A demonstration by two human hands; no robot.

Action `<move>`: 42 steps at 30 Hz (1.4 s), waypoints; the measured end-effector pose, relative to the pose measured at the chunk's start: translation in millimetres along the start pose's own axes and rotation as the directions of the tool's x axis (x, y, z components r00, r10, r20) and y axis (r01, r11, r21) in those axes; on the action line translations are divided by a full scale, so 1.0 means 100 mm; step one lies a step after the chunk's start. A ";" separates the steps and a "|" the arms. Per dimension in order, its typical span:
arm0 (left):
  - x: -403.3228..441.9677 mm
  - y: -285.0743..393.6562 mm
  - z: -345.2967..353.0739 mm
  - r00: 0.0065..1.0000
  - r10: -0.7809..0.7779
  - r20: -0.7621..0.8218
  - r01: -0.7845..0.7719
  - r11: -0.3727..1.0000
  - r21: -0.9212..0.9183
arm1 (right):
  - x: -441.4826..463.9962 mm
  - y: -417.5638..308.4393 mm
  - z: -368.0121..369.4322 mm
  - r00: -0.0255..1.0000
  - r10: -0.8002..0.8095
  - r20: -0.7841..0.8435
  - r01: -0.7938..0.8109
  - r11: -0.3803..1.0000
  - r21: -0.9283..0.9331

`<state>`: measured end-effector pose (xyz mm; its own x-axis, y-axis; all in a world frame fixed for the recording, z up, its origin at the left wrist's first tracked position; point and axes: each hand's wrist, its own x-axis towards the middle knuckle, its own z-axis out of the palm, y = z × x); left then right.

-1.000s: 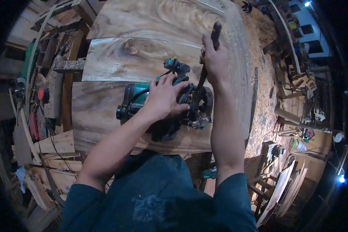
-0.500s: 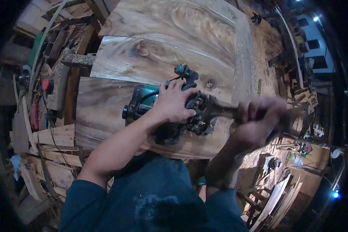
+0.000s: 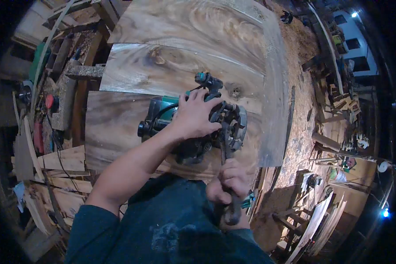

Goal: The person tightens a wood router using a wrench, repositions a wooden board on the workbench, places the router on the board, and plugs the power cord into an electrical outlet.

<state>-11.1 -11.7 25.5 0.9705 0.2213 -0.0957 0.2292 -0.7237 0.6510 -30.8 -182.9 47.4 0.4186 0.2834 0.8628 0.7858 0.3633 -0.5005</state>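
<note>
Wrench [image 3: 226,152] is now swung to power tool [image 3: 167,104]'s near side, right hand [image 3: 230,179] fisted round it, half-spread left hand [image 3: 193,116] clasping tool: apparently turning work.

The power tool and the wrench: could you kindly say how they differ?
The power tool is partly green, the wrench plain dark. The power tool is bulky, the wrench slim. The left hand lies on the power tool; the right hand grips the wrench. Both have hands on them.
</note>
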 end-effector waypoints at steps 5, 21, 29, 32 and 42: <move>-0.01 0.00 0.00 1.000 0.009 -0.017 -0.009 1.000 -0.010 | -0.17 -0.07 -0.09 0.986 0.005 0.166 0.016 0.992 -0.126; 0.00 -0.07 0.06 0.998 0.036 -0.049 -0.035 0.999 0.018 | 0.32 0.30 -0.12 0.851 0.526 0.016 -0.526 0.851 -0.003; -0.03 -0.02 0.05 0.998 0.026 -0.052 -0.024 0.999 0.035 | 1.31 1.86 0.07 0.471 0.874 -0.120 -0.843 0.405 -0.353; 0.00 -0.02 0.05 0.999 0.011 -0.036 -0.010 0.999 0.032 | 1.33 2.02 0.02 0.557 0.817 -0.154 -0.788 0.461 -0.408; 0.03 -0.02 0.04 1.000 -0.001 0.014 0.000 0.999 0.049 | 1.69 0.39 0.01 0.777 0.514 -0.365 -0.498 0.855 0.143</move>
<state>-8.5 -12.1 20.8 0.9712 0.2131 -0.1067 0.2330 -0.7547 0.6133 70.3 -119.7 173.3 0.8947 0.0830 0.4389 0.3984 0.2959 -0.8682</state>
